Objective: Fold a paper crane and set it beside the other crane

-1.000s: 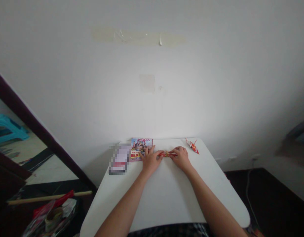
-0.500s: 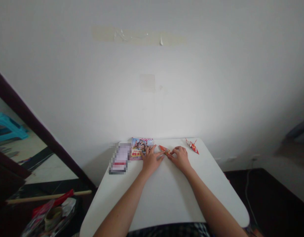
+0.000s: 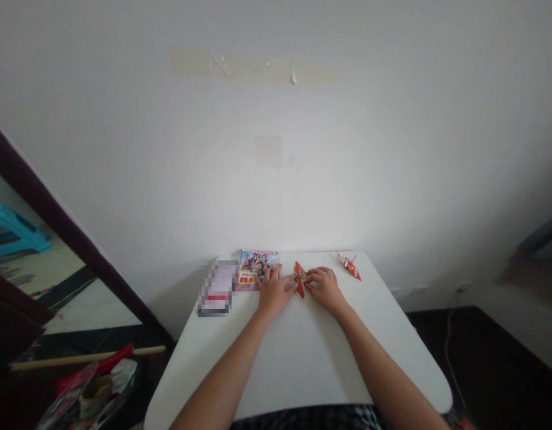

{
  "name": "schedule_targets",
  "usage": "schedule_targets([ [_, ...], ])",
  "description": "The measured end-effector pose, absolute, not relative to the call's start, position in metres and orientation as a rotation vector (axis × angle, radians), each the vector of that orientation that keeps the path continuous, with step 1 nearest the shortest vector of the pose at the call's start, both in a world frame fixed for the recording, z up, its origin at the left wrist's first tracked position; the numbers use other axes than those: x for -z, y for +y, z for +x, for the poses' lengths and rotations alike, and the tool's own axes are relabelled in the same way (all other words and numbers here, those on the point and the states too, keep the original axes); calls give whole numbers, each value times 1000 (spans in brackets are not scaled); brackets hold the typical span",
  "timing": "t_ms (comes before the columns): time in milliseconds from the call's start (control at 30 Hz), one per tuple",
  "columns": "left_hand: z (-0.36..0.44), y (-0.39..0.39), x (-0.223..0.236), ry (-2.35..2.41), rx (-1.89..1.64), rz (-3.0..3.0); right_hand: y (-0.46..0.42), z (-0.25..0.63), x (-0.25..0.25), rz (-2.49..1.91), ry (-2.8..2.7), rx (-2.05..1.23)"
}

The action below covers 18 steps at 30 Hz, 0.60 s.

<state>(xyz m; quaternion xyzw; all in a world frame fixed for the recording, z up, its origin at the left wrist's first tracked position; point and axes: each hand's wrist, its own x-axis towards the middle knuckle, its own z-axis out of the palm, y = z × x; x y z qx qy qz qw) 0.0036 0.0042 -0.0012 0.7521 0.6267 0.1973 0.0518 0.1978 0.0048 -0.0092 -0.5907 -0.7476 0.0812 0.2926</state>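
Note:
A small red-and-white folded paper crane [image 3: 299, 280] is between my hands over the white table [image 3: 303, 358], its pointed ends up and down. My left hand [image 3: 273, 291] has thumb and index finger at the crane's left side, while its other fingers spread over the edge of a printed leaflet [image 3: 253, 263]. My right hand [image 3: 324, 288] has bent fingers pinching the crane's right side. The fingertips partly hide the paper. A second folded paper crane [image 3: 349, 266] rests at the back right of the table.
A pixelated phone [image 3: 217, 289] lies left of the leaflet. Behind the table rises a white wall [image 3: 276, 203]. On the left are a dark-framed mirror [image 3: 97, 263], a wooden stick [image 3: 92, 357] and a bag of things [image 3: 97, 394] on the floor. A cable [image 3: 450, 346] hangs at the right.
The paper crane has turned from a slant to nearly upright in view, its points now up and down. My right hand has shifted slightly; my left hand stays nearly in place.

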Motion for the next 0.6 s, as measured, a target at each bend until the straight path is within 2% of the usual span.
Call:
schedule_targets([
  [233,3,6,3,1906,-682,2260,6,199,13,-1451,-2015,-283],
  [600,1,8,3,1887,-659,2267,9,200,20,-1491,-2006,-261],
])
